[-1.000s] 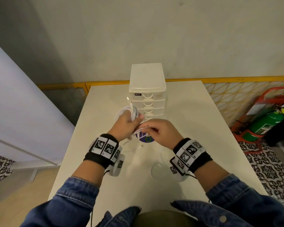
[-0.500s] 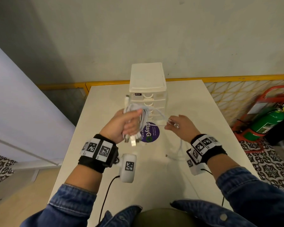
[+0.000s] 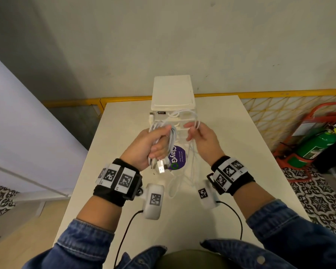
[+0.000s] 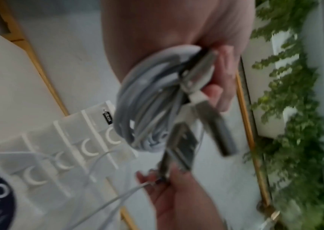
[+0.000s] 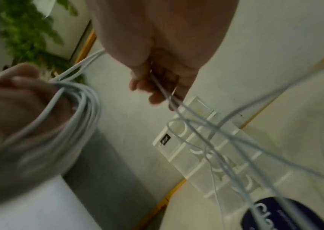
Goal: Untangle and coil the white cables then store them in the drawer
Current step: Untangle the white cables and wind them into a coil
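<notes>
The left hand [image 3: 148, 145] grips a coiled bundle of white cables [image 3: 168, 139] above the bench [image 3: 231, 136], fingers curled round the loops. The right hand [image 3: 203, 137] pinches loose cable strands [image 3: 192, 117] that arc across from the bundle. The left wrist view shows metal USB plugs [image 4: 212, 112] projecting from the coil; the head view shows only one plug tip below the fist. The right wrist view shows strands trailing down past the small drawer unit [image 3: 172, 94], whose drawers are shut. Its black label is blurred, ending "box". A purple round sticker [image 3: 177, 158] on the bench reads "ClayGO".
</notes>
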